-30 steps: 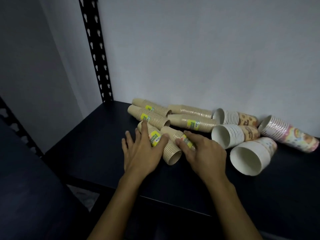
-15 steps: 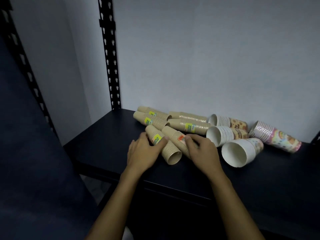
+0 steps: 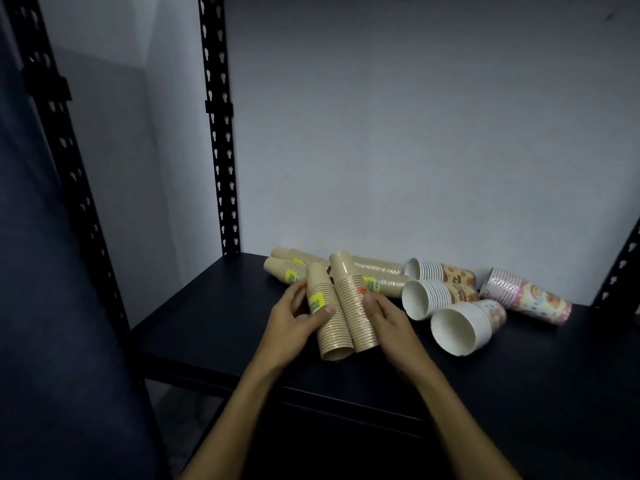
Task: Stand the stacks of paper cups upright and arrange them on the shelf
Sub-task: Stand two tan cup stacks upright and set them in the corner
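Both front kraft stacks tipped up from lying flat to near upright since half a second earlier.

Left hand (image 3: 294, 315) found closed round the shorter kraft stack (image 3: 327, 315), thumb across its near face; right hand (image 3: 388, 318) found gripping the taller kraft stack (image 3: 353, 303) from the right side. Two stacks held touching, mouths down near the front middle of the shelf (image 3: 207, 334), leaning slightly away; full contact with the board not confirmed. Task judged barely begun: nothing yet set down and released. Remaining on their sides: four kraft stacks (image 3: 381, 277) against the far wall, three white-mouthed stacks (image 3: 453, 327) to the right, one pink-patterned stack (image 3: 526, 296) farthest right. Arranging not started.
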Motion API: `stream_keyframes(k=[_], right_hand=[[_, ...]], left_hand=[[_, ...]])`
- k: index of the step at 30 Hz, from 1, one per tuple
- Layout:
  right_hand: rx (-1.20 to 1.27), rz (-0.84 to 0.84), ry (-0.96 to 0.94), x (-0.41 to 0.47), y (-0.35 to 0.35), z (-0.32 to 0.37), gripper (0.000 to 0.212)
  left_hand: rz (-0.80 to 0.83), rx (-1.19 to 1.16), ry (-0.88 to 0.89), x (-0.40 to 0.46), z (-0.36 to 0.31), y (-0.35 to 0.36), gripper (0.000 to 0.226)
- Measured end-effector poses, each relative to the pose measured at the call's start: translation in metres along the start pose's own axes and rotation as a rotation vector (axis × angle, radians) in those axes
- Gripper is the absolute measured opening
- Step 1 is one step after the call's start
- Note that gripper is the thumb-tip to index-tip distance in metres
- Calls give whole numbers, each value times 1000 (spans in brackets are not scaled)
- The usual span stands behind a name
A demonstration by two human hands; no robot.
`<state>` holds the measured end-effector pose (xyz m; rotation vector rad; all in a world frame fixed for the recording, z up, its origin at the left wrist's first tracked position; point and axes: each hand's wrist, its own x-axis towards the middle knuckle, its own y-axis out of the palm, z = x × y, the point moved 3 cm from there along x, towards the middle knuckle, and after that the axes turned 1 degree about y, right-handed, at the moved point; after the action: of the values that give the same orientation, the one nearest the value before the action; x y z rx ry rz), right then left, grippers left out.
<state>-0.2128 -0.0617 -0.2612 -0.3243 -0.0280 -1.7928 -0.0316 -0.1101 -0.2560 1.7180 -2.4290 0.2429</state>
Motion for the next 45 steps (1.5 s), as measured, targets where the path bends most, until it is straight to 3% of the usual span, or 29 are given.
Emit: stream_keyframes(k=[6, 11, 15, 25, 31, 35, 40, 45], right_hand=[[120, -20, -2, 20, -3, 4, 21], [87, 13, -64, 21, -2, -6, 43], [58, 29, -68, 20, -2, -10, 43], [33, 59, -68, 19, 1, -9, 53], [-2, 71, -59, 16, 1, -9, 53], [-37, 58, -70, 16, 3, -8, 56], [53, 129, 33, 18, -6, -11, 54], [-13, 105, 8, 15, -6, -14, 53]], left_hand=[[8, 3, 135, 22, -5, 6, 84], [11, 62, 219, 23, 8, 5, 87], [39, 141, 246, 21, 12, 5, 83], [163, 220, 108, 26, 29, -2, 74], [75, 273, 99, 27, 32, 0, 66], [36, 327, 115, 28, 29, -1, 77], [168, 240, 53, 26, 30, -5, 76], [144, 226, 49, 26, 32, -6, 84]])
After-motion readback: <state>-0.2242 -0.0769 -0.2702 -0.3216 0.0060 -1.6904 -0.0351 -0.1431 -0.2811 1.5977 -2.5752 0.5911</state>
